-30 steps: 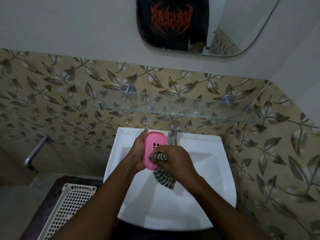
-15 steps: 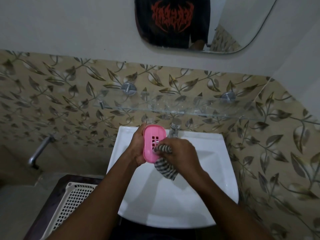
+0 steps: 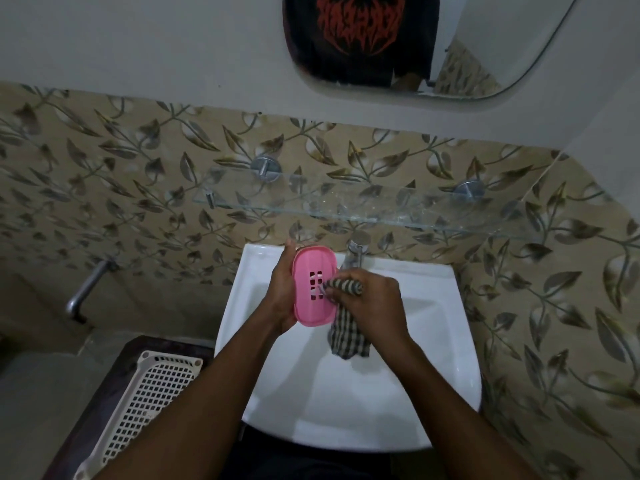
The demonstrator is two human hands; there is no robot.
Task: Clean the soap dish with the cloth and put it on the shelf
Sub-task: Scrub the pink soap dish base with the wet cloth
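A white sink (image 3: 446, 344) spreads beneath the hands, its basin running back toward the person and out to the right of the right hand. A metal tap (image 3: 355, 252) stands at the sink's far edge, just beyond the right hand. Well above the hands, a mirror (image 3: 519, 46) hangs on the plain wall, with a black shirt bearing a red print (image 3: 358, 27) reflected in it. Leaf-patterned tiles (image 3: 104, 188) cover the wall behind and to the right of the sink. To the left of the left hand, a second metal tap (image 3: 86, 289) juts from the tiles. Nearer the person, left of the left forearm, a white perforated basket (image 3: 145, 400) rests on a dark surface (image 3: 114, 379).
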